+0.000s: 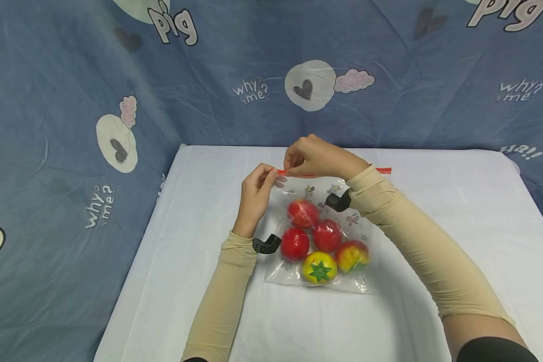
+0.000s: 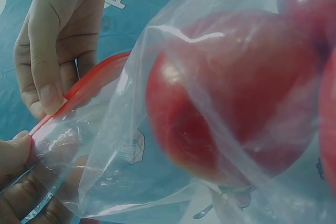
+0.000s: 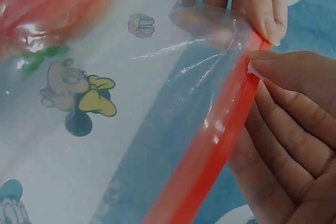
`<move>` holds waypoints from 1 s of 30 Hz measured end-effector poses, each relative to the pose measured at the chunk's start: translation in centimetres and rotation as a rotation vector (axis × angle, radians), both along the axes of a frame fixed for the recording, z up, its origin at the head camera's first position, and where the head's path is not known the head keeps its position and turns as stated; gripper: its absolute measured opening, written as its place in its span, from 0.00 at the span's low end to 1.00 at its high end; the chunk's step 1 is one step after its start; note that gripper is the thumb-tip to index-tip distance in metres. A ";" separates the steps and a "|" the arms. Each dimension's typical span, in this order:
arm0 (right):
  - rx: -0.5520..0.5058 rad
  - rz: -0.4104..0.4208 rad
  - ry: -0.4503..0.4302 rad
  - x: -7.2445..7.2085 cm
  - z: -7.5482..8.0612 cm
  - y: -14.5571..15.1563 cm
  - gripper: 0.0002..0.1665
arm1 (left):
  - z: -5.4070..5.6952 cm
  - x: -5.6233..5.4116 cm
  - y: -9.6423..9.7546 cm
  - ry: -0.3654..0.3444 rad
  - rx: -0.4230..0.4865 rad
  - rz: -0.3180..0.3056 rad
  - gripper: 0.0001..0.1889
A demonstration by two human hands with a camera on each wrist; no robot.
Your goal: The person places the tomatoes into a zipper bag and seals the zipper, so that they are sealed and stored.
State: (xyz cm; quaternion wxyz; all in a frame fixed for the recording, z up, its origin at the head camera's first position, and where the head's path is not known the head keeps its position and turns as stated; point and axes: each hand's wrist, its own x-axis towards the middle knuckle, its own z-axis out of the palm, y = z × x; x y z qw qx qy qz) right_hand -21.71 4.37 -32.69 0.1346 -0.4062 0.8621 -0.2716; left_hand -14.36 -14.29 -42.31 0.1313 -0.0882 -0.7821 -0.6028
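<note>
A clear zip bag (image 1: 276,274) with cartoon prints lies on the table, its red zip strip (image 3: 210,145) along the far edge. Inside are three red round toy fruits (image 1: 327,235), a yellow one (image 1: 319,267) with a green star-shaped top, and a red-and-yellow one (image 1: 352,255). My left hand (image 1: 255,196) pinches the strip's left end between thumb and fingers. Close beside it, my right hand (image 1: 319,156) pinches a small white slider (image 3: 255,72) on the strip. The right hand and forearm hide part of the strip in the head view.
White cloth covers the table (image 1: 434,191). A blue printed curtain (image 1: 235,50) hangs behind the table and along its left side. Dark wrist-camera mounts (image 1: 267,245) sit at both wrists, over or close to the bag.
</note>
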 end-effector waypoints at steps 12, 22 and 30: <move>0.014 -0.006 0.011 0.1 0.1 0.3 0.03 | 0.1 0.0 0.0 -0.010 0.000 0.004 0.12; 0.007 -0.008 -0.004 -0.1 -0.1 0.4 0.02 | 0.0 0.0 -0.2 -0.014 0.021 0.019 0.12; 0.030 -0.002 -0.004 -0.2 -0.2 0.8 0.03 | -0.1 0.0 -0.2 -0.008 0.001 0.012 0.12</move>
